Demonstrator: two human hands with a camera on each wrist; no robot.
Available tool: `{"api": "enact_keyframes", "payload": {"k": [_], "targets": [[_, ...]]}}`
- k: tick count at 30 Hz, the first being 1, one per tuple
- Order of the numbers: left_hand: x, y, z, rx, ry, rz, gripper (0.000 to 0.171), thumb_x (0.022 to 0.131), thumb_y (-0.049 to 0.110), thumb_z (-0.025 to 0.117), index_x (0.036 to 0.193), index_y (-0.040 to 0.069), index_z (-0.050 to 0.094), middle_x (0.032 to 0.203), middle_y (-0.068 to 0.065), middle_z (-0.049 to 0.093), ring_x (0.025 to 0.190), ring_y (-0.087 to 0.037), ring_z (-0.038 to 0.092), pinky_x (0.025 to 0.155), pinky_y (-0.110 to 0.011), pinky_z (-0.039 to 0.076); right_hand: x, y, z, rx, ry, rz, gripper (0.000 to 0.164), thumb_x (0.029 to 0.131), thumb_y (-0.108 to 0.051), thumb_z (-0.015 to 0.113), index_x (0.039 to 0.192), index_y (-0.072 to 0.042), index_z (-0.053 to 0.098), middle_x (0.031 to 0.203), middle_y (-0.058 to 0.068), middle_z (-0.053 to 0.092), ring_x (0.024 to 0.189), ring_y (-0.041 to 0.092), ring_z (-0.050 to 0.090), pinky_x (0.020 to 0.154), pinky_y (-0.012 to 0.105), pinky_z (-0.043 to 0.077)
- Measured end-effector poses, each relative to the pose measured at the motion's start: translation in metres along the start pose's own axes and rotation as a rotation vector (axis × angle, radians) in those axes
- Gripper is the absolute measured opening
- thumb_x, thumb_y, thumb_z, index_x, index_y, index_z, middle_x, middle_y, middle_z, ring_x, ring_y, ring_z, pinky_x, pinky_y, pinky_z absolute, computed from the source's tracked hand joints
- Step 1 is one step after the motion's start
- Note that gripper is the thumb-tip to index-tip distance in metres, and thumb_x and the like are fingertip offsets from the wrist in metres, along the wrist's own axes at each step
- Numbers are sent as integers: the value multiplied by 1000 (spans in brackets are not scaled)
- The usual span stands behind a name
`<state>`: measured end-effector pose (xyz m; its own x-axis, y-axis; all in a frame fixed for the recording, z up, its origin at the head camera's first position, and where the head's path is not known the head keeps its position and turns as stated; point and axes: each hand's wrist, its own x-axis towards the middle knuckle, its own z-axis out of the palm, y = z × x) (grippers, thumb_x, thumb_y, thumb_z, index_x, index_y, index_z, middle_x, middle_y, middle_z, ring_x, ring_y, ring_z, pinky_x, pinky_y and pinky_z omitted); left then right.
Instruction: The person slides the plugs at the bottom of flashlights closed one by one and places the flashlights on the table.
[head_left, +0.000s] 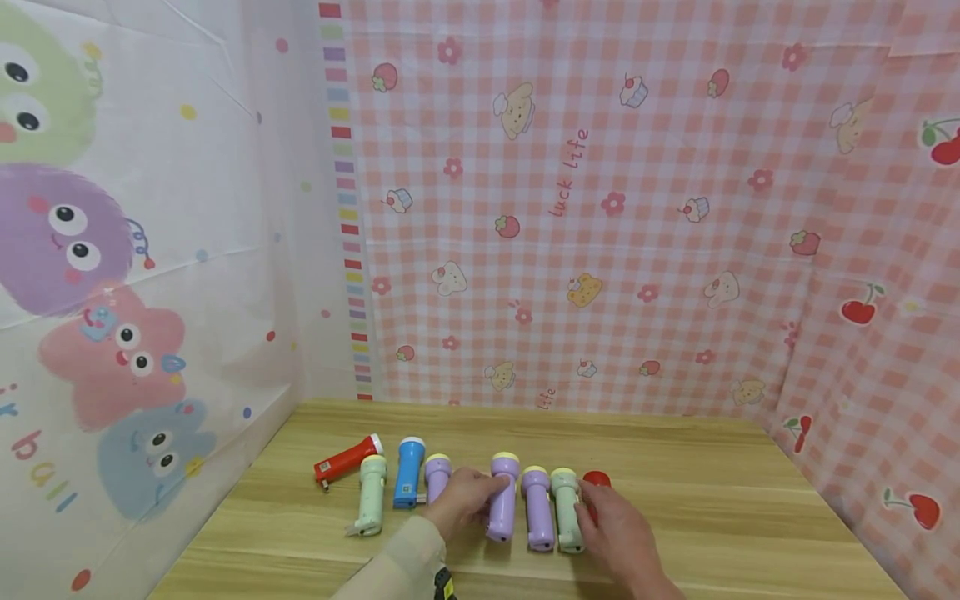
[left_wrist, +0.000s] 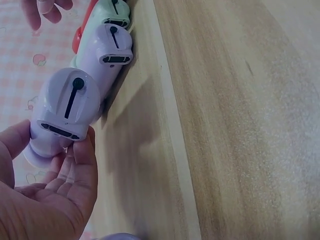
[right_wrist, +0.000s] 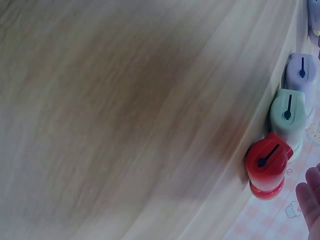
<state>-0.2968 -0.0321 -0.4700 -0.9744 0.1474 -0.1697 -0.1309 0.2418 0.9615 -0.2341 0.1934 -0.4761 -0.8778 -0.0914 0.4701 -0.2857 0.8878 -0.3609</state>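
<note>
My left hand (head_left: 467,497) grips a purple flashlight (head_left: 504,504) between thumb and fingers. In the left wrist view the end of this purple flashlight (left_wrist: 70,102) faces the camera, showing a black slot. To its right stand a second purple flashlight (head_left: 538,510) and a pale green flashlight (head_left: 567,517), side by side. Over the red flashlight (head_left: 597,477) at the row's right end, my right hand (head_left: 621,527) hides most of its body in the head view. The right wrist view shows the right hand's fingers (right_wrist: 309,195) loosely extended beside the red flashlight (right_wrist: 269,160), holding nothing.
Left of my left hand are another purple flashlight (head_left: 437,475), partly hidden, a blue flashlight (head_left: 408,473), a green flashlight (head_left: 371,496) and a slanted red flashlight (head_left: 347,461). Small plugs stick out from some. Patterned cloths (head_left: 585,250) enclose the wooden table (head_left: 720,500).
</note>
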Motion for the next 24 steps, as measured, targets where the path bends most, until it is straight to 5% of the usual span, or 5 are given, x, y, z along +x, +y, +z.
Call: {"api": "enact_keyframes", "payload": {"k": [10, 24], "targets": [[1, -3, 0, 3, 23, -14, 30, 95, 21, 66, 100, -9, 63, 85, -9, 63, 73, -18, 62, 64, -34, 56, -1, 10, -1, 3, 31, 23, 28, 88, -15, 72, 114, -6, 69, 96, 8, 68, 85, 28, 65, 75, 49, 53], [0, -4, 3, 17, 48, -20, 29, 94, 18, 67, 98, -10, 61, 84, -10, 62, 71, -18, 62, 66, -36, 57, 2, 18, -5, -34, -51, 82, 29, 90, -18, 70, 115, -3, 69, 86, 4, 61, 67, 15, 50, 61, 38, 47]]}}
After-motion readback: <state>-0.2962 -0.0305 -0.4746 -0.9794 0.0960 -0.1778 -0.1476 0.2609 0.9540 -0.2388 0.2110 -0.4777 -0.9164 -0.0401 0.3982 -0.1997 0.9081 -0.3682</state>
